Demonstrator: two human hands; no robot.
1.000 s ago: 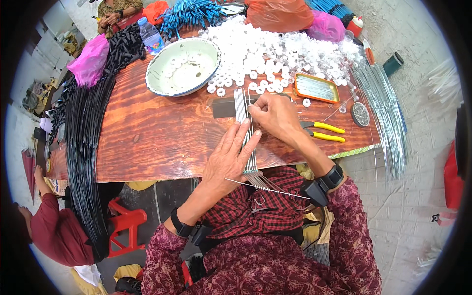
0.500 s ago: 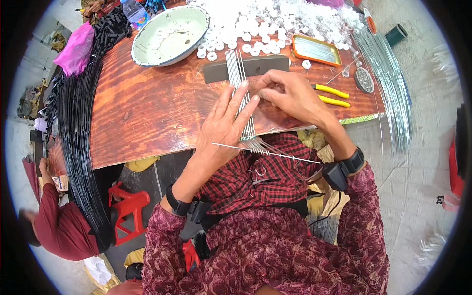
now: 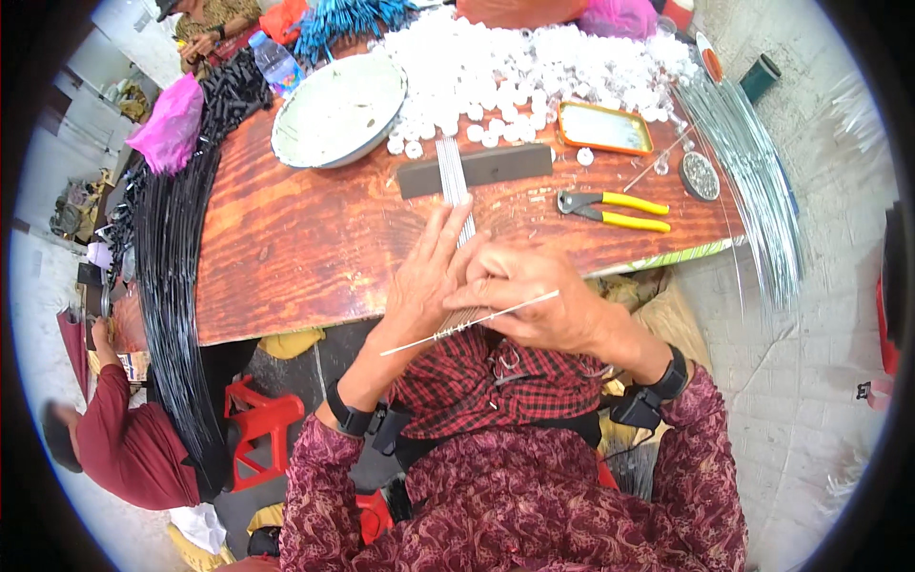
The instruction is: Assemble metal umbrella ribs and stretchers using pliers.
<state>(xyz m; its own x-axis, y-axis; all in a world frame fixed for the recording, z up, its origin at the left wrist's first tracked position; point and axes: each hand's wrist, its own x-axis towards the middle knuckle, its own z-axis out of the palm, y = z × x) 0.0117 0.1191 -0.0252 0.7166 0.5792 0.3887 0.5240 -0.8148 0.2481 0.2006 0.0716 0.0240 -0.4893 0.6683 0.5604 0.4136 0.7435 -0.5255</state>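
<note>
A row of thin silvery wires (image 3: 452, 170) runs from a dark flat bar (image 3: 507, 166) on the table toward my lap. My left hand (image 3: 419, 281) lies over the wires with its fingers stretched out. Close against it, my right hand (image 3: 538, 296) is curled shut at the wires' near end, beside the table edge. Whatever its fingers grip is hidden. Across the near ends, below both hands, goes a thin pale rod (image 3: 408, 343), with the wires looped on it. Yellow-handled pliers (image 3: 615, 210) rest on the table to the right.
White ring-shaped pieces (image 3: 515, 76) are heaped at the back, beside an enamel basin (image 3: 334, 114). An orange-rimmed tray (image 3: 605, 128) and a small dish (image 3: 700, 176) sit at right. Wire bundles hang over both table sides. Co-workers sit at far left and behind.
My right hand has come down from over the table to the wires' near ends, by the pale rod. The view has shifted, and the pliers' jaws now show.
</note>
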